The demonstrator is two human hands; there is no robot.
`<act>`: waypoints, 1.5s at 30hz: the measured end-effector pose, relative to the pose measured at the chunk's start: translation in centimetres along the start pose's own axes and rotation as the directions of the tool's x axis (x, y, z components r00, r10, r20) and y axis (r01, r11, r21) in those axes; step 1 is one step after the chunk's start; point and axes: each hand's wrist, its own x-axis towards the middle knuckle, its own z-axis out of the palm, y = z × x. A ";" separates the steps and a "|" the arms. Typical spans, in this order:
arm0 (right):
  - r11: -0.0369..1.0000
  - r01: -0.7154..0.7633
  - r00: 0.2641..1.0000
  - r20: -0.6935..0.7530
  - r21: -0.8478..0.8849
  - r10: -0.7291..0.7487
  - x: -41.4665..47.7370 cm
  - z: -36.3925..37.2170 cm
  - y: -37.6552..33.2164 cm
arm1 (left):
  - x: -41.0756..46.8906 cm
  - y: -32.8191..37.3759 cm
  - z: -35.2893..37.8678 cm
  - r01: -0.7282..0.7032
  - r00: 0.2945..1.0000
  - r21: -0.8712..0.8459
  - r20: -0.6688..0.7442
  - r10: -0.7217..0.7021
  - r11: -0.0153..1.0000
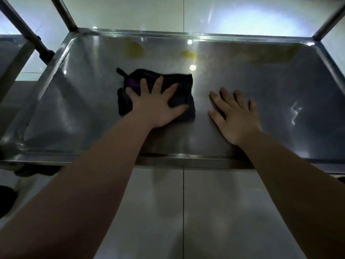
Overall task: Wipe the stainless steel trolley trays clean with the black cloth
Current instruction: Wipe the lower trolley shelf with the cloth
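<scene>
The black cloth [155, 94] lies on the floor of the stainless steel tray [261, 86], a little left of its middle, and the left hand [156, 105] is pressed flat on top of it, fingers spread wide and open, palm weighing down the near half rather than gripping anything. The cloth spills out from under that hand on the left, the far side and the right; a thin loop or tag sticks out at its far left corner, and a streak of purple shows among the folds. Just to the right of the cloth, apart from it, the right hand [236, 116] rests palm-down on the bare metal, fingers loose and slightly fanned, holding nothing. The cloth looks soft and crumpled, folded into a rough rectangle with uneven edges. The tray is a shallow rectangular pan with rounded inner corners and a raised, rolled rim; its surface is brushed and shiny, throwing back bright points of light and hazy streaks. Along the far side there are yellowish smears [135, 50], two blotches to the left of centre and a longer band toward the far right corner. Round metal posts [64, 13] rise from the tray's far corners. Beneath it is a pale, glossy tiled floor [214, 212] with a dark grout line.
</scene>
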 end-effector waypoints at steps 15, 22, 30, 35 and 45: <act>1.000 -0.028 1.000 -0.001 0.006 0.028 -0.5 -0.1 -0.5 | 4.6 4.8 -0.8 0.057 0.997 -0.042 -0.044 -0.059 0.997; 0.999 -0.025 1.000 -0.001 0.035 0.025 -0.2 -0.2 -0.3 | 4.0 4.9 -0.8 0.044 0.998 -0.008 -0.051 -0.044 0.999; 0.988 0.006 0.989 0.147 0.157 -0.030 0.7 -1.8 0.5 | -7.7 5.0 3.7 0.022 0.998 0.058 -0.056 -0.019 0.998; 0.988 0.127 0.950 0.275 0.091 -0.147 0.3 -4.5 3.9 | -8.9 5.3 3.6 0.018 1.000 0.070 -0.021 -0.016 0.997; 0.996 -0.073 0.987 0.141 -0.048 0.079 -2.0 -1.7 12.1 | -11.4 9.7 4.4 -0.094 0.995 0.056 -0.008 0.094 0.994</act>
